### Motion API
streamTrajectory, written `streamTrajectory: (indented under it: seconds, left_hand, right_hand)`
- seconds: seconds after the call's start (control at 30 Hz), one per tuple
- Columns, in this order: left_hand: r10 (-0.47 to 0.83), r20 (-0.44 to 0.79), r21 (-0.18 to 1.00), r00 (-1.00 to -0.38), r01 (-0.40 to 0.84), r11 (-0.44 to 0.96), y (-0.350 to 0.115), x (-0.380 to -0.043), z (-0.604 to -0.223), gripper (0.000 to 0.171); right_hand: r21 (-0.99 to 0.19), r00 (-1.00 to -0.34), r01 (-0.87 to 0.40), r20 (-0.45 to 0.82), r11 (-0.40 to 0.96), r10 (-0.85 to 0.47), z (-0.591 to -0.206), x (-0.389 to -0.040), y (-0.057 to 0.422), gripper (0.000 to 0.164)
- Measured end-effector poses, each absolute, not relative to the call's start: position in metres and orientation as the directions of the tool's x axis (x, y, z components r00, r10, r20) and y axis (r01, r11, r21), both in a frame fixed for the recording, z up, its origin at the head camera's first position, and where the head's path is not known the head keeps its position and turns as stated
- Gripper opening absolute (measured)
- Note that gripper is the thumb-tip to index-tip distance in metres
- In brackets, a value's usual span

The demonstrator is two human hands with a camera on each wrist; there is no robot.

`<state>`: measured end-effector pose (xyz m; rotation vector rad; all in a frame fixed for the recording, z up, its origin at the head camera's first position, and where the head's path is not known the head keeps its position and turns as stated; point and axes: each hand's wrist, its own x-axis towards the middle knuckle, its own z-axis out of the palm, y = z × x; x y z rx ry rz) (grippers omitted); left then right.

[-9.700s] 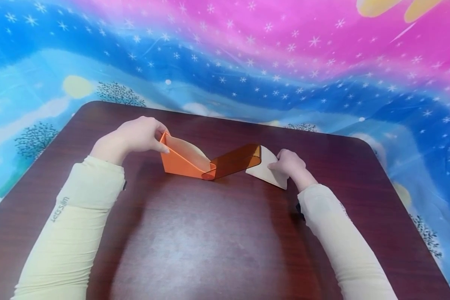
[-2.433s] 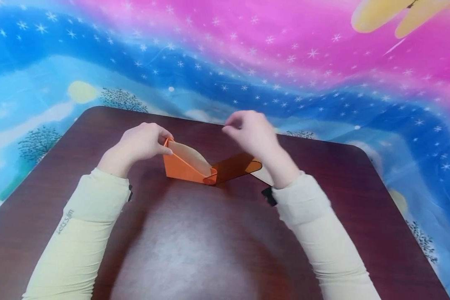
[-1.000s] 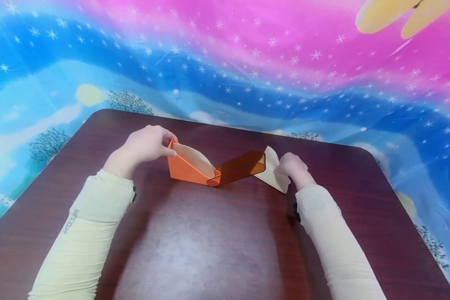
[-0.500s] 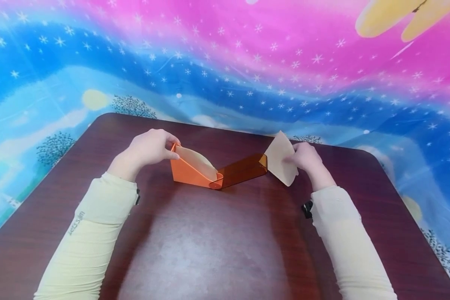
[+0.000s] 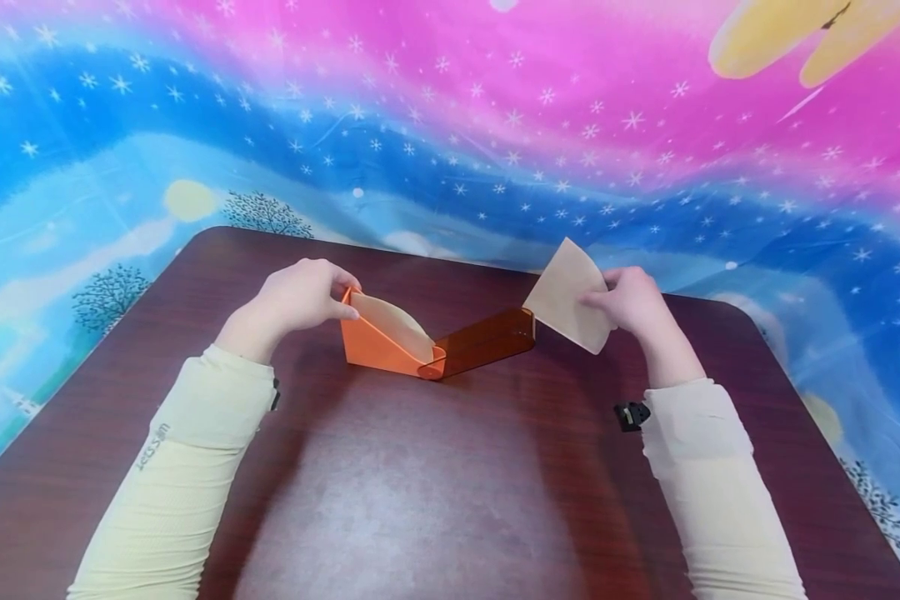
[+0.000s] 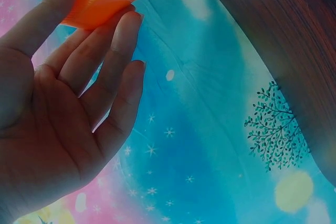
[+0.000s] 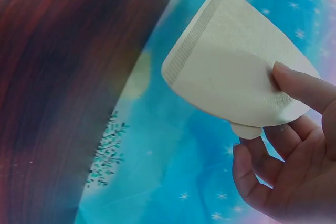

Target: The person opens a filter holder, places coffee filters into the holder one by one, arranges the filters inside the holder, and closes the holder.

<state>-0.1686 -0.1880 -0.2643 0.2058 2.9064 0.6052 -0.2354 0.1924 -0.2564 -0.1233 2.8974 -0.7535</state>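
Head: hands (image 5: 297, 293) (image 5: 633, 300) on orange box (image 5: 375, 350), beige paper (image 5: 566, 292)

Draped-off work spot, room unclear — brown table (image 5: 420, 492), snowflake-print cloth backdrop (image 5: 450, 108)

Bright orange on the filter box (image 5: 378, 346), and its see-through lid (image 5: 483, 343) shows dark amber! Pale tan for the paper filter (image 5: 566, 296), a finely ribbed band (image 7: 195, 36) along one edge. Red-brown wood grain streaks the table (image 5: 420, 500); the backdrop cloth (image 5: 420, 92) runs pink into blue, scattered with white snowflakes (image 5: 633, 120), yellow blobs (image 5: 190, 200), dark trees (image 5: 268, 215); and cream sleeves (image 5: 183, 492), the left bearing dark lettering (image 5: 152, 447).
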Motion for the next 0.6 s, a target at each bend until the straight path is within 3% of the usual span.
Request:
streamTrajectory:
  seconds: [0.6]
  left_hand:
    - [0.179, -0.125, 0.402, -0.976, 0.115, 0.908, -0.19, -0.169, -0.267, 0.036]
  right_hand:
    - [-0.527, -0.988, -0.146, 0.027, 0.837, -0.155, -0.218, -0.212, 0.181, 0.032]
